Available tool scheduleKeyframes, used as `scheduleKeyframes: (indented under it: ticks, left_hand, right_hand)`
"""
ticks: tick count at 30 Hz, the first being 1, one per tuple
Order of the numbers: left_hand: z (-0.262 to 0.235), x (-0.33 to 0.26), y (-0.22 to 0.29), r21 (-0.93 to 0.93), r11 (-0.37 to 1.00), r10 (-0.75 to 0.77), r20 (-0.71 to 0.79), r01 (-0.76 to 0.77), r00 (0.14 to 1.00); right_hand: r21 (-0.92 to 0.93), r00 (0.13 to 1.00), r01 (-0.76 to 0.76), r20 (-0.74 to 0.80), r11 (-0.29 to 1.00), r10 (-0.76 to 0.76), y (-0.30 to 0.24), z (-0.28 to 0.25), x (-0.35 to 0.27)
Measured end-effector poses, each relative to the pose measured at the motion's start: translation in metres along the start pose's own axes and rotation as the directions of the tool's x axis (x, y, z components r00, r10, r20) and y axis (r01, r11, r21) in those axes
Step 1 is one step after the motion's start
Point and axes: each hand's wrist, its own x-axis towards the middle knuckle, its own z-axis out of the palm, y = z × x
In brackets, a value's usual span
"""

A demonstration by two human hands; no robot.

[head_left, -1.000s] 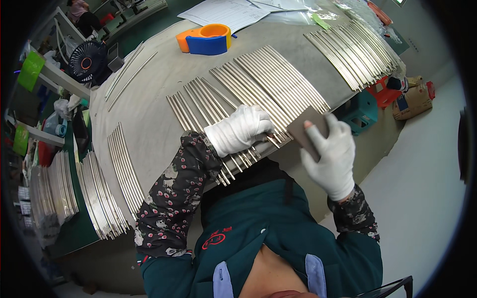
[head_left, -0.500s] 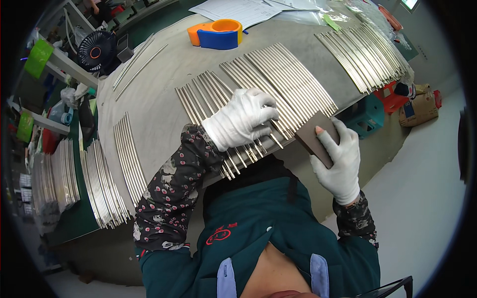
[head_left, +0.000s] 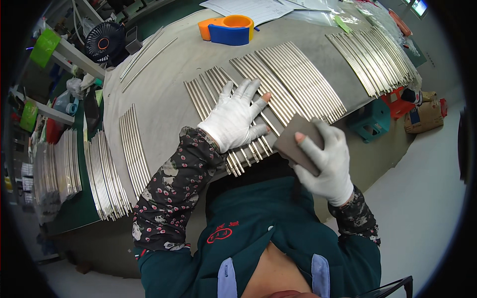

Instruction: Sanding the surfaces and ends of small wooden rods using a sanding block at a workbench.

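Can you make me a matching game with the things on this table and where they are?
Things:
1. left hand
2. right hand
3. tape holder
4. fan

Places or states:
A. orange and blue, at the far side of the table
B. holding a brown-grey pad
C. black, on a shelf to the far left
D. spread flat on the metal rods

Pairs: 1-D, 2-B, 3-A, 4-C
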Motion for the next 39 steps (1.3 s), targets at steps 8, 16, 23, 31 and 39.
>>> scheduleKeyframes:
  ticks: [8,16,23,31,39]
  left_hand:
    - [-0.005,0.000,0.005,-0.023,0.999,-0.029,-0.001,0.029,1.000]
    - [-0.001,0.008,0.008,-0.025,0.999,-0.032,-0.015,0.032,0.999]
    - [-0.005,0.009,0.002,-0.024,0.998,-0.054,-0.023,0.053,0.998]
    - [0.003,0.013,0.010,-0.107,0.992,-0.067,-0.016,0.065,0.998]
    - [-0.002,0.009,0.012,-0.132,0.986,-0.102,0.022,0.104,0.995]
  right_hand:
    - [-0.122,0.999,-0.041,-0.032,0.992,0.038,0.001,-0.001,0.000]
    - [-0.208,0.984,-0.179,-0.031,0.962,0.176,0.001,0.006,-0.003]
    - [-0.189,0.992,-0.122,-0.006,0.974,0.123,-0.001,0.011,0.005]
    - [-0.207,0.991,-0.124,0.021,0.970,0.131,0.001,0.013,-0.014]
    - [-0.116,0.995,0.011,0.098,0.993,0.001,-0.003,0.020,-0.014]
